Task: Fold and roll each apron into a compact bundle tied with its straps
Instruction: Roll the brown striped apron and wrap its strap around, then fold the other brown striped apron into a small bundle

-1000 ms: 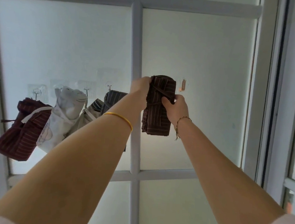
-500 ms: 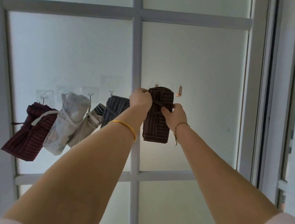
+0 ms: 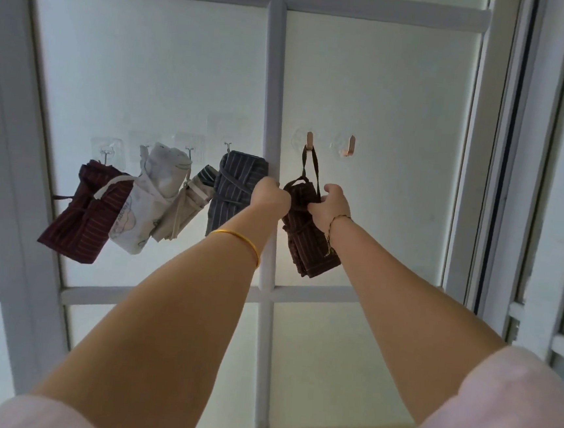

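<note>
Soft daylight through frosted glass (image 3: 370, 85); scene backlit, dim, bluish overall. Brightest glow low on pane behind brown bundle (image 3: 308, 247), which reads dark, its stripes faint. Forearms (image 3: 170, 306) evenly lit, shading soft. Wide-angle bend: window bars (image 3: 275, 76) lean and curve toward edges. Pink sleeve (image 3: 494, 420) at bottom right blurred. Fine detail slightly smeared.

White apron bundle (image 3: 160, 182): print, seemingly "Happy".

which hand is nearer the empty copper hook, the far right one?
Right. The right hand grips the brown bundle below the empty hook, slightly to its left. The left hand holds the bundle's other side, farther left, beside the grey bundle.
</note>
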Tool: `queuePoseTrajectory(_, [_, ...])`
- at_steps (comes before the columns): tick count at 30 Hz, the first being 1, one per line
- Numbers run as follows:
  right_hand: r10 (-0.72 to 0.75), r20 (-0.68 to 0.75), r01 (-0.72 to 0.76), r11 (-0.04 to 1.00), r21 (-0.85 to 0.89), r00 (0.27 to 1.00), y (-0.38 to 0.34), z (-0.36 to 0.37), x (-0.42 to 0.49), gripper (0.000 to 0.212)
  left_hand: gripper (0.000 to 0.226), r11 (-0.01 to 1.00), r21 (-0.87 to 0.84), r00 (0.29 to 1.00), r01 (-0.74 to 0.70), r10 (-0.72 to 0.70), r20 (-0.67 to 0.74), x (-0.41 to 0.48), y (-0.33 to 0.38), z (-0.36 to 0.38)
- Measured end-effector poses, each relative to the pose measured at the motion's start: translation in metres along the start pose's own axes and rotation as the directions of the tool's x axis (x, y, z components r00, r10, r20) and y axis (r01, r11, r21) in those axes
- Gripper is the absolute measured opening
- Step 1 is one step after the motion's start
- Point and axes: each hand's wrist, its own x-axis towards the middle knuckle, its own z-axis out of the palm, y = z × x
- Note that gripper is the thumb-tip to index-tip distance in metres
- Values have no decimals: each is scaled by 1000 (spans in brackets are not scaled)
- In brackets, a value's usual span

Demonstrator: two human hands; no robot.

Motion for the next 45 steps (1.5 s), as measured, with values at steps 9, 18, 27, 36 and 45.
queuePoseTrajectory(9, [8,-4,-7,995,101,1000,1,18,-10,50,50,978,-207,999,-39,31,-38,-9,-4,-11])
queuePoseTrajectory(18, [66,-11,-64,989,130,998,15,16,-3,57,35,994,-85,997,-66,62,-46,-6,-12,-9])
queuePoseTrajectory(27, [90,-103,-75,988,135,991,24,15,-4,45,32,996,-34,994,-88,85,-68,-9,-19,-9])
queuePoseTrajectory(36, [118,-12,-112,960,255,993,55,61,-78,23,23,960,-250,986,123,-90,139,-61,-96,5])
queuePoseTrajectory(45, [303,445,-372,925,74,843,127,206,-217,18,30,837,-126,844,533,-514,152,-166,-309,-63])
